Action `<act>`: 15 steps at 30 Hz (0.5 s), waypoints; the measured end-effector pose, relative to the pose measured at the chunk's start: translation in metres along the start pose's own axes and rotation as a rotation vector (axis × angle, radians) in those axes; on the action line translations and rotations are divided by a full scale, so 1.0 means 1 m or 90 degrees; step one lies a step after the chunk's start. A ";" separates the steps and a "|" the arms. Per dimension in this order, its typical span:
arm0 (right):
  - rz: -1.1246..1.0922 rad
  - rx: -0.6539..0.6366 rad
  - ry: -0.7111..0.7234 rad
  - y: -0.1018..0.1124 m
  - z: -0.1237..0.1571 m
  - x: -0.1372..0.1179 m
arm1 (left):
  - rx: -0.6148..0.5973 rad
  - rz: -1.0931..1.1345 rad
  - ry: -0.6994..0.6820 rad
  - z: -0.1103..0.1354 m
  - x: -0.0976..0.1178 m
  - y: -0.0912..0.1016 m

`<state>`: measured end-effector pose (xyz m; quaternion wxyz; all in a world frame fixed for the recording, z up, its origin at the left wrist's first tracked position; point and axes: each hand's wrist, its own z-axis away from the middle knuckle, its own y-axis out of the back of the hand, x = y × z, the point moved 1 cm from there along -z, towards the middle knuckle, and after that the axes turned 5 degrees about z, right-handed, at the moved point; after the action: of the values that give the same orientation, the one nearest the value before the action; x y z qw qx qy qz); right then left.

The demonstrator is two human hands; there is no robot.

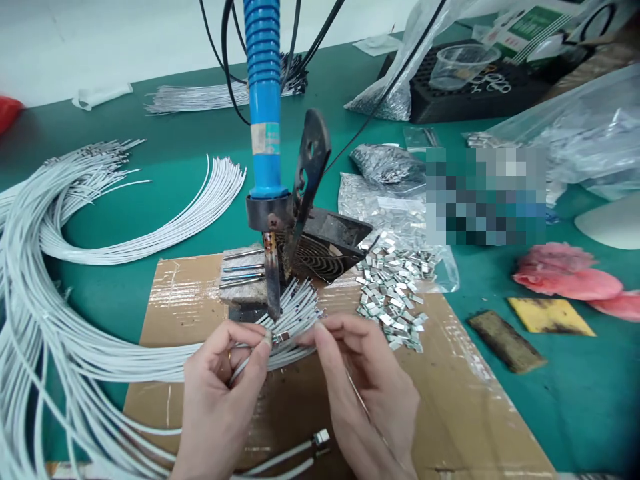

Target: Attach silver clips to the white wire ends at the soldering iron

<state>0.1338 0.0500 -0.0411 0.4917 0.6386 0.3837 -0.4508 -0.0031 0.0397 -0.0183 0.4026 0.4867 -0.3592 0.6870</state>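
Your left hand point(220, 393) clamps a fan of white wires point(300, 307), your right hand point(370, 393) pinches a metal terminal point(281, 337) under the soldering iron tip point(273, 287), centre frame; judging by two terminated wires point(315, 443) bottom centre and the large wire bundle point(30, 280) at left, most looks undone

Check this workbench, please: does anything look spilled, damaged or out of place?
Yes. Small metal clips have spilled from their open plastic bag onto the cardboard sheet. The yellow sponge at the right carries dark, burn-like stains. The white wires pinched by the left hand and right hand look orderly.
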 end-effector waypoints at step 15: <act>0.000 -0.168 -0.007 0.005 0.003 0.001 | -0.114 -0.191 0.014 0.024 -0.015 0.028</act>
<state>0.1383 0.0457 -0.0407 0.5733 0.5661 0.4368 -0.4000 -0.0161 0.0034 -0.0286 0.5460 0.4896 -0.3379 0.5899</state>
